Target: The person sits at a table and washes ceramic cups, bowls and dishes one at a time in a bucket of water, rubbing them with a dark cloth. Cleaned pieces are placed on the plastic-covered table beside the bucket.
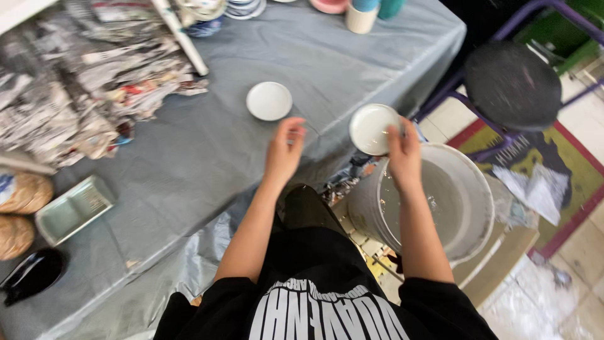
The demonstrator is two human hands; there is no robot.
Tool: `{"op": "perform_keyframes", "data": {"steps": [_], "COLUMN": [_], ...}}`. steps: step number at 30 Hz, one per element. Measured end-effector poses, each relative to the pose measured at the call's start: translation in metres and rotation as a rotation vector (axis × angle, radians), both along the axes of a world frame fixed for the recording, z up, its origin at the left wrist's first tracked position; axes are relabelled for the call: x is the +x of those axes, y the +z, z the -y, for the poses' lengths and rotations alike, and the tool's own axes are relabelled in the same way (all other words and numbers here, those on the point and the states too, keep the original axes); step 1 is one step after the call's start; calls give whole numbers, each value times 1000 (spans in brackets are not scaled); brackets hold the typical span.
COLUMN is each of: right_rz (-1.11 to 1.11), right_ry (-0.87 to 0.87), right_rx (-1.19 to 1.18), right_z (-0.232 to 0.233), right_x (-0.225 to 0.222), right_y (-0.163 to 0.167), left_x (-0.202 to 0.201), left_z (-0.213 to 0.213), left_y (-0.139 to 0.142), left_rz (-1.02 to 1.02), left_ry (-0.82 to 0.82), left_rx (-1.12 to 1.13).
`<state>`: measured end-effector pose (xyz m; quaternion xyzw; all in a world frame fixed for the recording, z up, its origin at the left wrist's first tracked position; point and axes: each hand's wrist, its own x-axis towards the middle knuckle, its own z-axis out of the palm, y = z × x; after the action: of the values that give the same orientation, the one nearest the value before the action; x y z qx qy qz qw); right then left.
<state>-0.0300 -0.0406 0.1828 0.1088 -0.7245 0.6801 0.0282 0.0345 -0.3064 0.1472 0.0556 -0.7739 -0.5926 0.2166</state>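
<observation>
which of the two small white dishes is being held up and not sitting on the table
The white dish in the right hand, above the bucket; the other dish lies on the grey cloth.

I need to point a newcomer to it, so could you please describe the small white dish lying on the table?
On the grey cloth-covered table, look near its right edge, just beyond the left hand. The small round white dish lies flat there alone, whereas the similar white dish is held in the right hand over the large white bucket.

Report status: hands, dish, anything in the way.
Right hand holds white dish above grey bucket. Left hand open, empty, near second white dish on table. Nothing between.
</observation>
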Motion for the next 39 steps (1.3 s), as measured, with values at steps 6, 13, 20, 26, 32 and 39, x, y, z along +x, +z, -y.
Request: {"op": "perform_keyframes", "data": {"steps": [6, 13, 20, 26, 32, 39], "right_rz": [20, -367, -243, -358, 41, 76], "right_ry": [232, 143, 31, 227, 446, 831], "right_rx": [193, 566, 942, 580, 446, 277], "right_z": [154, 236, 236, 233, 271, 361], "right_x": [-62, -96, -84, -101, -70, 11], "right_y": [-21, -34, -24, -49, -58, -49], "left_x": [-15, -52, -53, -62, -14, 117], "left_z": [104, 125, 115, 113, 157, 219], "left_y": [-43, -51, -32, -40, -44, -25], "left_rz": [-24, 101, 225, 193, 165, 207], "left_ry": [367, 383, 218, 156, 256, 504], "left_rx": [-176, -238, 16, 237, 167, 107]}}
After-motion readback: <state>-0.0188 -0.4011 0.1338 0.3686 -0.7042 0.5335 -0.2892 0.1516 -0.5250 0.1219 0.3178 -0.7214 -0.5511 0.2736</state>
